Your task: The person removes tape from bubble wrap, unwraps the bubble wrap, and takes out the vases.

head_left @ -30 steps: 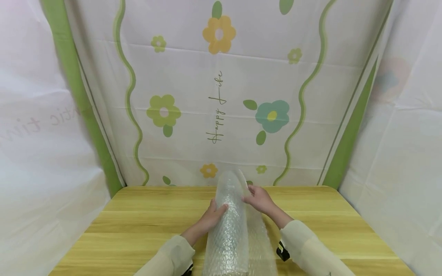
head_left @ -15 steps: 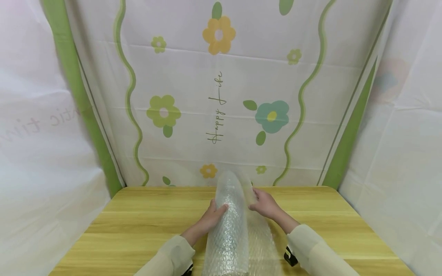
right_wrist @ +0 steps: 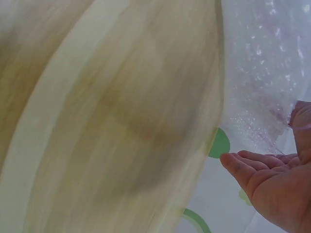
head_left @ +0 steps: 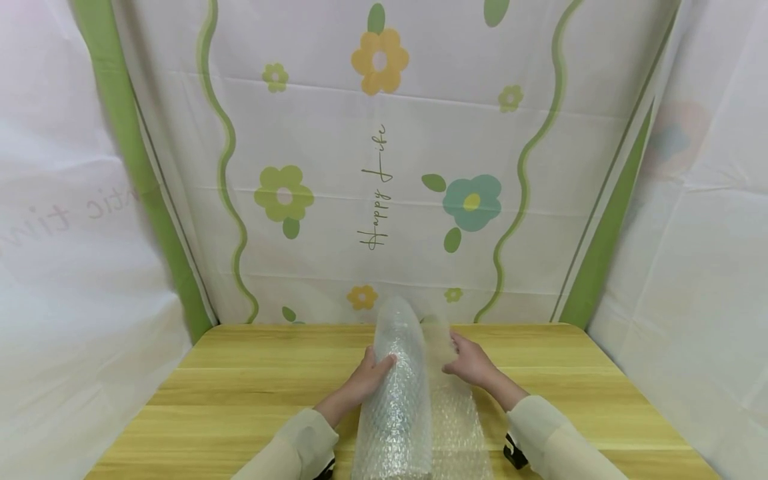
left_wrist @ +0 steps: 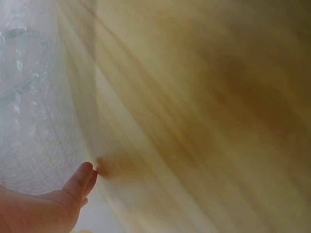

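A roll of clear bubble wrap (head_left: 396, 407) lies lengthwise on the table, its far end reaching the back edge. Faint bluish-green tones show through its layers. My left hand (head_left: 369, 377) holds the roll from the left side, thumb laid over the top and the other fingers hidden behind it. On the right, a loose flap (head_left: 459, 427) of the wrap spreads away from the roll. My right hand (head_left: 471, 363) grips the flap's outer edge between thumb and fingers; in the right wrist view the thumb (right_wrist: 302, 119) touches the wrap's rim, with the fingers underneath.
The wood-grain table (head_left: 252, 387) extends to both sides of the roll. A white fabric backdrop (head_left: 324, 253) with printed flowers stands behind it, and white cloth sides (head_left: 78, 300) hang left and right. A black strap (head_left: 514, 453) shows below the right sleeve.
My right hand has moved right and slightly nearer, drawing the flap of bubble wrap away from the roll and lowering it. The left hand and the roll have stayed in place.
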Demonstrator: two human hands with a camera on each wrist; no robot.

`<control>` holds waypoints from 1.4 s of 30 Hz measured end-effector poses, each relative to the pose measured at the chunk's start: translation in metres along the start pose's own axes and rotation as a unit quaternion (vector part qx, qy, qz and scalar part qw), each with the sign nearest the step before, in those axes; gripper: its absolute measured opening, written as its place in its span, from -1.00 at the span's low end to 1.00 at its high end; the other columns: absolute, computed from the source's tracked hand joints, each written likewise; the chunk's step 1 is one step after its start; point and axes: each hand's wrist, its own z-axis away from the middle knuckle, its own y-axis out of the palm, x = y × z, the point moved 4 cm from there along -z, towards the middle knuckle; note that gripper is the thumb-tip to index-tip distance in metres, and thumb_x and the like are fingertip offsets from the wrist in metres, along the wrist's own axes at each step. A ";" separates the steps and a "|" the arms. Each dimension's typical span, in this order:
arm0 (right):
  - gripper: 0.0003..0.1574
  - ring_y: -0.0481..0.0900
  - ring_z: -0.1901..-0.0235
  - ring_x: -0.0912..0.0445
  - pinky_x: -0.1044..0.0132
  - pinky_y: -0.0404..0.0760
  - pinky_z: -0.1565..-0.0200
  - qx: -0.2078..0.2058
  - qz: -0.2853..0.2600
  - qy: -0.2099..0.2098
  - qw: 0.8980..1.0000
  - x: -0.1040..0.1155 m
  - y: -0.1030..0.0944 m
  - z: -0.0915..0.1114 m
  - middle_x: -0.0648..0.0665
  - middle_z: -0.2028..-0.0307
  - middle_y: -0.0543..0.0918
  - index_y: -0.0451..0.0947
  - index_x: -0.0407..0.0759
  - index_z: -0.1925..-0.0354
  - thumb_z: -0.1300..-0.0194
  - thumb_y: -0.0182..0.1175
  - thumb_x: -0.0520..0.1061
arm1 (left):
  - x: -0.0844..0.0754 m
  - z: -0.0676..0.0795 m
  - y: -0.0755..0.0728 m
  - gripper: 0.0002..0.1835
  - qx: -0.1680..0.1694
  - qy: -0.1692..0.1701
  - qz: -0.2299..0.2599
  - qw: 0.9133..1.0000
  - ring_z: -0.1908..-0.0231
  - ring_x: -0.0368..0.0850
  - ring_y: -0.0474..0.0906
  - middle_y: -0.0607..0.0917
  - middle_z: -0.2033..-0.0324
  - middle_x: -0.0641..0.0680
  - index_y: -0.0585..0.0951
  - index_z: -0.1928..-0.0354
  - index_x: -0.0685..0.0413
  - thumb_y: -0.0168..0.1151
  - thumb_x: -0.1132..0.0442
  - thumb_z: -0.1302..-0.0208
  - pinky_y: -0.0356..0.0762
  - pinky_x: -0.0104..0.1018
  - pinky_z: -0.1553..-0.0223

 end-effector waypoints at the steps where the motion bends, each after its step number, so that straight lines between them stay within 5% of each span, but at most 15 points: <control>1: 0.07 0.41 -0.15 -0.39 -0.12 0.50 -0.06 -0.001 0.002 0.001 1.000 -0.001 -0.001 0.001 -0.55 -0.22 0.37 0.09 -0.54 -0.38 0.01 0.41 -0.33 | 0.000 0.000 0.000 -0.02 0.000 0.002 0.000 1.000 -0.35 0.47 -0.01 -0.01 -0.39 0.50 -0.25 -0.46 0.40 -0.05 -0.18 -0.44 0.04 0.42 -0.21; 13: 0.14 0.36 -0.16 -0.42 -0.19 0.35 -0.18 0.006 0.041 0.014 0.999 -0.015 -0.004 0.007 -0.60 -0.19 0.35 0.07 -0.66 -0.32 0.09 0.47 -0.30 | 0.000 0.000 0.000 0.01 -0.006 -0.010 -0.006 1.000 -0.38 0.47 -0.14 -0.11 -0.42 0.50 -0.27 -0.45 0.43 -0.05 -0.21 -0.43 -0.07 0.40 -0.26; 21: 0.14 0.49 -0.06 -0.33 -0.17 0.43 -0.12 0.007 0.055 0.015 0.998 -0.026 -0.004 0.011 -0.53 -0.06 0.50 0.08 -0.59 -0.33 0.12 0.46 -0.32 | -0.001 -0.001 0.000 -0.02 -0.004 -0.003 -0.006 1.000 -0.34 0.47 0.01 -0.01 -0.39 0.50 -0.24 -0.46 0.42 -0.03 -0.18 -0.43 0.04 0.43 -0.20; 27: 0.25 -0.02 -0.35 -0.45 -0.22 -0.01 -0.32 0.026 0.095 0.017 0.995 -0.027 -0.001 0.014 -0.64 -0.35 0.04 -0.15 -0.66 -0.37 0.05 0.42 -0.30 | 0.000 -0.001 0.000 -0.03 -0.004 -0.002 -0.007 1.000 -0.34 0.46 0.02 0.02 -0.39 0.50 -0.22 -0.46 0.40 -0.03 -0.18 -0.43 0.05 0.43 -0.21; 36: 0.03 -0.09 -0.38 -0.41 -0.20 -0.01 -0.34 0.038 0.154 -0.039 0.987 -0.013 0.003 0.018 -0.62 -0.37 -0.01 -0.01 -0.60 -0.38 -0.02 0.24 -0.41 | 0.000 0.000 0.000 -0.02 -0.007 0.000 -0.008 1.000 -0.34 0.47 -0.01 -0.02 -0.39 0.51 -0.24 -0.45 0.43 -0.04 -0.18 -0.43 0.04 0.42 -0.22; 42: -0.29 -0.01 -0.37 -0.41 -0.19 0.01 -0.34 0.066 0.174 -0.084 0.979 -0.003 0.008 0.023 -0.59 -0.35 0.10 0.10 -0.58 -0.35 -0.28 0.04 -0.41 | -0.002 0.001 0.000 -0.02 -0.008 -0.002 -0.008 1.000 -0.33 0.47 0.02 0.01 -0.39 0.50 -0.23 -0.46 0.42 -0.03 -0.18 -0.43 0.07 0.42 -0.20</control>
